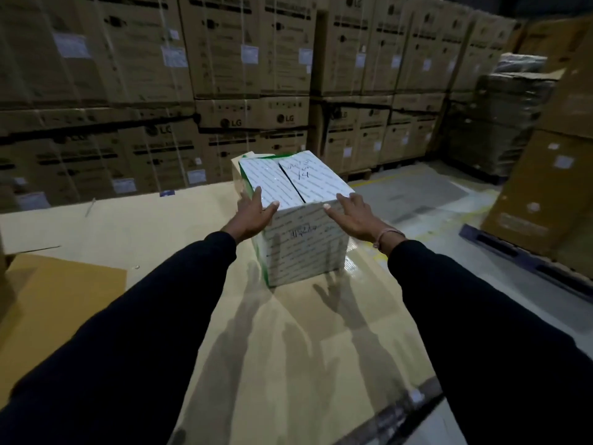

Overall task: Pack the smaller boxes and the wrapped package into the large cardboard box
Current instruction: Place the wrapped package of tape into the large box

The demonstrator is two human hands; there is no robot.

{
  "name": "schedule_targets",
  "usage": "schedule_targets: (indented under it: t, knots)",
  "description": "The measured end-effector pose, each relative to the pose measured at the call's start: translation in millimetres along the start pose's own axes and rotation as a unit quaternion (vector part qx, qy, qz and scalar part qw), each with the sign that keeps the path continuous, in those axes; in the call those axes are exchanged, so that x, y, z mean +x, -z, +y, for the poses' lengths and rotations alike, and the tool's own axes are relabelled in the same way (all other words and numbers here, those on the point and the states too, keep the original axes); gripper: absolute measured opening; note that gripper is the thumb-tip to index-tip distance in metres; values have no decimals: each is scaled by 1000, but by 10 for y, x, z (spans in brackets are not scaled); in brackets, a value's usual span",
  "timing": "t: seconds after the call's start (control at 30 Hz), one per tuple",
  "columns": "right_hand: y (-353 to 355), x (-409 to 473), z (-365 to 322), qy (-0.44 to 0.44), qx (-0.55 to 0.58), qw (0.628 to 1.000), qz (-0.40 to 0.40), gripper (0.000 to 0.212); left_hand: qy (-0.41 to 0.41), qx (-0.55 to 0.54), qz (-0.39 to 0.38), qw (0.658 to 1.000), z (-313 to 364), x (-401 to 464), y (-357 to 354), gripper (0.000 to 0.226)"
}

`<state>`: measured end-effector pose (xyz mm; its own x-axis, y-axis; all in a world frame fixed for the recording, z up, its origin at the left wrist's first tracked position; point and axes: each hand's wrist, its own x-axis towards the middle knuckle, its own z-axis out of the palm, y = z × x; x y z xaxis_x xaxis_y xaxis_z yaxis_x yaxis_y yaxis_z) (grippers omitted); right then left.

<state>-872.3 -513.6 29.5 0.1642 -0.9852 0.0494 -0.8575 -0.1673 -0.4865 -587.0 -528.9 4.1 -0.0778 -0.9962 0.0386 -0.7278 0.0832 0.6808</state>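
Observation:
A white box with green edges and handwriting on its top flaps (298, 200) stands on flattened cardboard (167, 239) on the floor. My left hand (255, 213) rests on its near left top corner, fingers spread, thumb over the front edge. At the near right top corner my right hand (353, 216) lies in the same way, a pink band on the wrist. Both hands touch the box without closing around it. A second pale box (239, 175) peeks out behind its left side. No wrapped package shows.
Stacked brown cartons (154, 91) wall off the back. More cartons on a dark pallet (526, 258) stand at the right. A darker cardboard sheet (64, 290) lies at the left. Grey floor with yellow lines (417, 200) runs right of the white box.

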Motion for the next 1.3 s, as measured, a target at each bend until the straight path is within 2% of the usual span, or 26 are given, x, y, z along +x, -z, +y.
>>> schedule_targets:
  t: [0.17, 0.3, 0.33, 0.47, 0.6, 0.83, 1.0, 1.13, 1.3]
  knots:
    - [144, 877, 302, 15, 33, 999, -15, 86, 70, -36, 26, 997, 58, 620, -143, 95]
    - [291, 1733, 422, 27, 46, 997, -51, 107, 112, -88, 68, 987, 252, 1006, -144, 91]
    - [305, 1930, 439, 30, 55, 996, -59, 106, 119, -90, 79, 986, 259, 1092, -165, 88]
    - [173, 2371, 590, 63, 53, 990, -111, 76, 136, -74, 119, 981, 36, 1260, -274, 79]
    - [-164, 2586, 935, 82, 115, 984, -106, 66, 145, -60, 149, 976, -59, 1286, -342, 62]
    - [-282, 2716, 1068, 98, 166, 977, -87, 77, 144, -26, 171, 974, -37, 1301, -348, 59]
    - [-220, 2578, 1088, 133, 162, 975, -68, 65, 156, -2, 171, 973, 105, 1177, -350, 61]
    - [-171, 2182, 1065, 155, 160, 974, -30, 64, 130, -20, 178, 975, 256, 840, -389, 61]
    - [-151, 1557, 1003, 190, 113, 975, 41, 67, 64, -47, 232, 969, 367, 344, -557, 62]
